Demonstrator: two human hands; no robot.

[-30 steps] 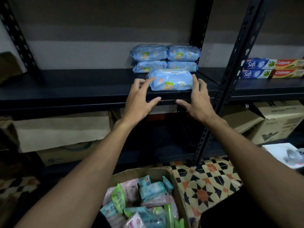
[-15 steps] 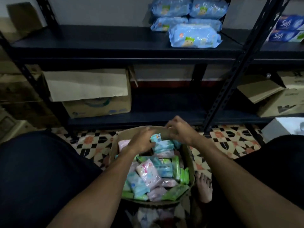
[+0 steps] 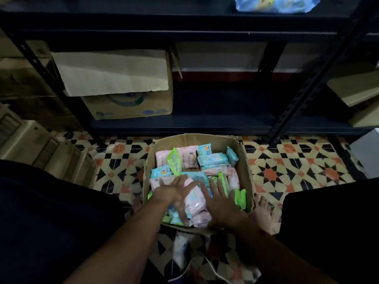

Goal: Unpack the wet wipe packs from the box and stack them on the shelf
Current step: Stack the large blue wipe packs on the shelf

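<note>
An open cardboard box [image 3: 245, 160] stands on the patterned floor between my knees, filled with several pink, blue and green wet wipe packs. My left hand [image 3: 174, 193] and my right hand [image 3: 220, 199] lie with spread fingers on either side of a pink pack [image 3: 194, 201] at the near end of the box. Neither hand grips anything. A blue pack [image 3: 272, 4] lies on the black shelf [image 3: 164, 23] at the top edge of the view.
A closed cardboard carton [image 3: 127, 85] sits on the bottom shelf [image 3: 215, 121] at left. A slanted black shelf post [image 3: 320, 74] rises right of the box. More cartons [image 3: 361, 89] are at far right. My bare foot [image 3: 264, 212] rests beside the box.
My hands left the blue pack on the shelf, came down into the box, and moved from its far end to its near end. My view tilted further down.
</note>
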